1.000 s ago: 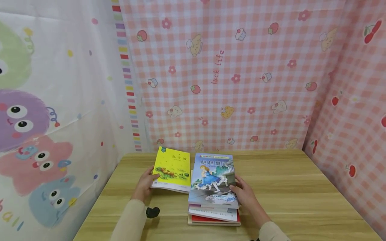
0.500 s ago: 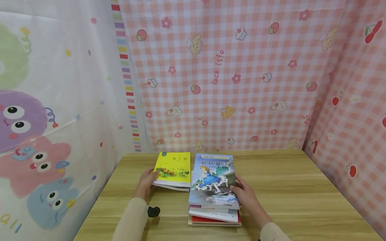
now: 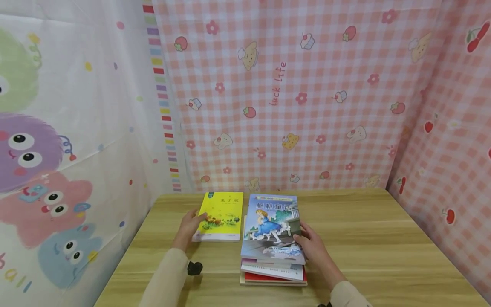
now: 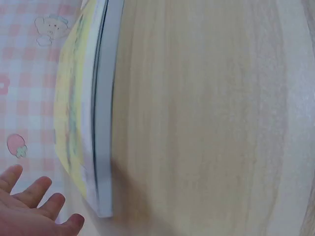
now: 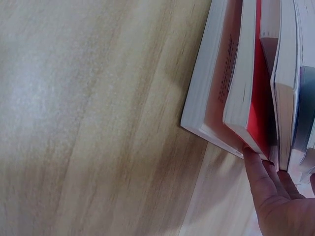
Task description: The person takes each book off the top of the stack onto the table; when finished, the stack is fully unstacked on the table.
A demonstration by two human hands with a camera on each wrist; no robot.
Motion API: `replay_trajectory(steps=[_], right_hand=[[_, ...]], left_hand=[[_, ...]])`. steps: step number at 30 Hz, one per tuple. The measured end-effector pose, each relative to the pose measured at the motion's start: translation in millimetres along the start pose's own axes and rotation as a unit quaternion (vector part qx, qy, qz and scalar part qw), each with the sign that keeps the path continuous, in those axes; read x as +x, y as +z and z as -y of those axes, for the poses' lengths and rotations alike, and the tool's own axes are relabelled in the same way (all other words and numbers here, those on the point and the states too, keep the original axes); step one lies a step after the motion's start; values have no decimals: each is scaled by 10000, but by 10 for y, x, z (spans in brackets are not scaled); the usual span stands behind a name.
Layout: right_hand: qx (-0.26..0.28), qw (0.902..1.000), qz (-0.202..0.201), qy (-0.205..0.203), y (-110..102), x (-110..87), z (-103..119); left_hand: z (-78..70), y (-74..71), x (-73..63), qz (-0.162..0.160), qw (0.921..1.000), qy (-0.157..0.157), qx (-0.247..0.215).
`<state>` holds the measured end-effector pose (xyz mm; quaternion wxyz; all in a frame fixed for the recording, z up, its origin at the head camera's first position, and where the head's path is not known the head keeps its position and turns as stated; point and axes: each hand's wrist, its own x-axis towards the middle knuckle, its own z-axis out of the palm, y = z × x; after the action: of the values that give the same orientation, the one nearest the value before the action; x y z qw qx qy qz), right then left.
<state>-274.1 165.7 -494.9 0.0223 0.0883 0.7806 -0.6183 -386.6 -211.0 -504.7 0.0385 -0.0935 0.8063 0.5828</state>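
My left hand (image 3: 188, 228) is at the left edge of a yellow picture-cover book (image 3: 226, 209), its thumb side overlapping the cover. In the left wrist view, the left fingers (image 4: 53, 204) are spread and extended beside the book's end, apart from it. To the right, a blue book (image 3: 268, 221) with a girl in a blue dress tops an uneven stack. My right hand (image 3: 312, 245) rests at the stack's right side, thumb over the top cover's edge. In the right wrist view, its extended fingers (image 5: 261, 177) touch the ends of the lower books, among them a red-covered book (image 5: 259, 93).
A wooden table (image 3: 364, 238) bears both the yellow book and the stack. Behind it hangs a pink checked cloth (image 3: 326, 85), with a white cartoon cloth (image 3: 115, 106) on the left. A black object (image 3: 194, 268) sits by the left sleeve.
The yellow book, tilted up in the left hand a second ago, has come down flat. The left fingers have loosened from it. The right hand has stayed at the stack.
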Motion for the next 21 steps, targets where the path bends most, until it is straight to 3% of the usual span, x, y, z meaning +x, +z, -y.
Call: replay_trajectory(steps=[3,14,21], right_hand=[[-26,10000,-22,-22,0,-2,5],[10,10000,18,42,-6,-22,22],[27,10000,-24,-49,-7,-21,15]], left_hand=[[-79,25,-68,-23,10000,35,60],[-190,170,-115,121,9990,433,14],[-271,309,-207,328,9967,488,-558]])
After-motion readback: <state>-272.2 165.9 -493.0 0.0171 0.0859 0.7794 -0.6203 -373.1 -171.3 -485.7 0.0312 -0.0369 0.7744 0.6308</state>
